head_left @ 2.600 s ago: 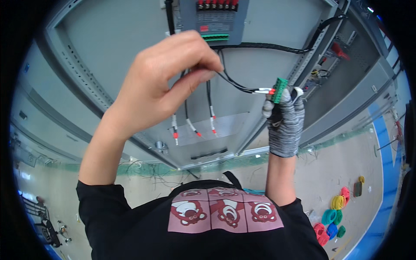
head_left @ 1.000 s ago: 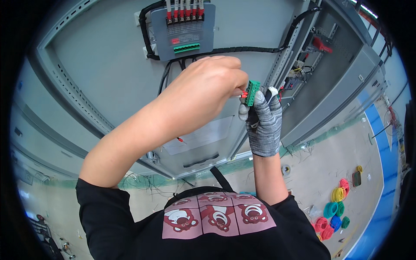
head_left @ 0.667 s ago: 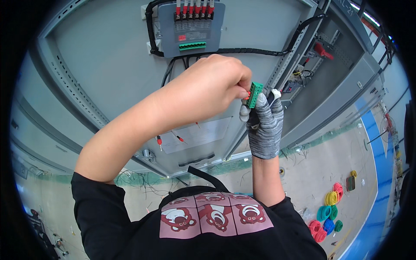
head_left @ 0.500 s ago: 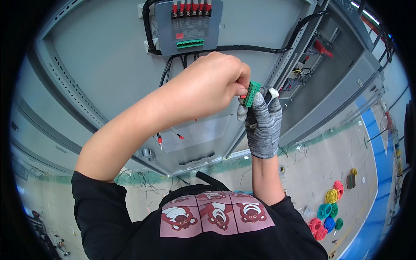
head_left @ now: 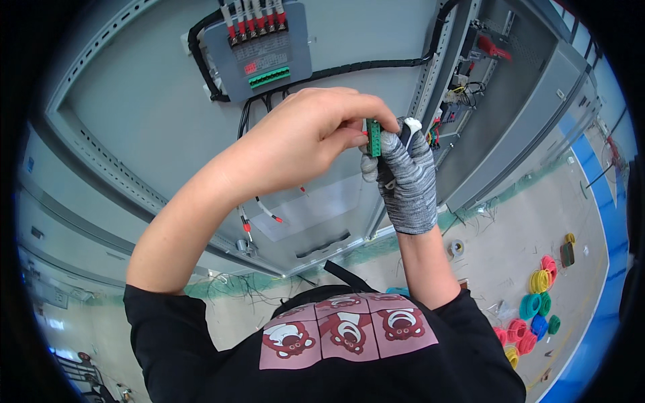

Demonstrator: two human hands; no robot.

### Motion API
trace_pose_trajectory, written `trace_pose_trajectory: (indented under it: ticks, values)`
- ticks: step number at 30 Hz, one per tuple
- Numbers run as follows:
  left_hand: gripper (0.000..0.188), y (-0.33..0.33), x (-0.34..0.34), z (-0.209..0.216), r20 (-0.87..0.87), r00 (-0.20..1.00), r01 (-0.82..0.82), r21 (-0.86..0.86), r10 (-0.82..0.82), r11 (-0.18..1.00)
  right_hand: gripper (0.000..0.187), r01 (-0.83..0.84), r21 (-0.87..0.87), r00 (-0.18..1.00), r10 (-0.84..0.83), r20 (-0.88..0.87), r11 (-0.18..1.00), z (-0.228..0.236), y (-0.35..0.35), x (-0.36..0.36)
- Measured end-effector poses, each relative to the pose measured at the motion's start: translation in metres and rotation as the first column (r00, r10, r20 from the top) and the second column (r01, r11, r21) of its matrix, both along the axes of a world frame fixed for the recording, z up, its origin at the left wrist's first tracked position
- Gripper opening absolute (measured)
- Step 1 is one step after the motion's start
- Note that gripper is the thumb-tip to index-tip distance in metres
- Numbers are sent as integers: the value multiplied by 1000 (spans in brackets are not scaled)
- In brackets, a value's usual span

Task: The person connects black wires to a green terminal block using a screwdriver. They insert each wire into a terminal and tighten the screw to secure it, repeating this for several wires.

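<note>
A green screw terminal block (head_left: 375,138) is held upright between my two hands. My bare left hand (head_left: 329,127) is closed at its left side, thumb against it and index finger over its top. A bit of red, apparently a wire's end sleeve, shows by the thumb; most of that wire is hidden. My right hand (head_left: 405,171), in a grey knitted glove, is closed round the block's lower right part. A tool with a black and white handle (head_left: 411,127) is also tucked in the gloved fingers.
Ahead, a grey device (head_left: 259,50) on the cabinet's back panel carries red-sleeved cables and a green socket (head_left: 269,77). Loose wires with red ends (head_left: 277,219) hang below my left forearm. A black cable bundle (head_left: 363,67) crosses the panel. Coloured wire coils (head_left: 531,305) lie on the floor at right.
The terminal block has turned more upright, and my left index finger now reaches over its top. The view has shifted, so the cabinet sits further left and tilted.
</note>
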State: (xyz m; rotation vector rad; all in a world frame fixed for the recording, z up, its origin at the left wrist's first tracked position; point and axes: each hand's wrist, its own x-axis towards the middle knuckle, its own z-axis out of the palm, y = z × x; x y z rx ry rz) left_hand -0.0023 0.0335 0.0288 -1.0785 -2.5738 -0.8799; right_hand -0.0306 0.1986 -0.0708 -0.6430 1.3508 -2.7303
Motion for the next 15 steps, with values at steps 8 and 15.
trace_pose_trajectory:
  ticks: [8,15]
  values:
    - [49,-4,-1,9,85,994,72,-5,-71,997,14,36,22,999,-37,12,999,-5,-1,-4]
    - [47,-1,-2,17,93,993,75,-84,-67,994,18,34,51,999,-34,10,998,-4,2,1]
